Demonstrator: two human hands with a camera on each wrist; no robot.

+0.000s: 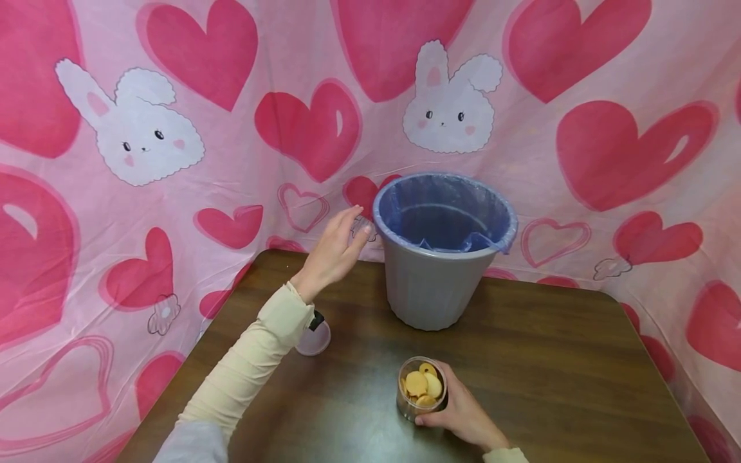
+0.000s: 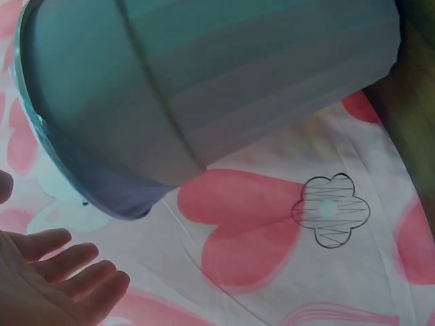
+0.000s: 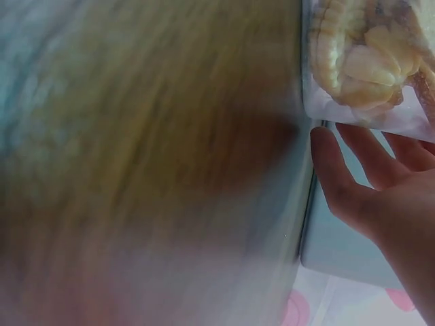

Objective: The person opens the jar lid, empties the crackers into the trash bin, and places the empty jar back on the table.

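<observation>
Your right fingers [image 1: 450, 376] curl round the right side of the jar [image 1: 407, 406], apparently steadying it mouth-up at the bench [image 1: 550, 386] so the biscuits [image 1: 417, 384] stay in, while your left fingers [image 1: 345, 222] spread, holding nothing, just beside the bin [image 1: 434, 289] beyond it.

No legible text, no readable labels, brands, numbers
</observation>
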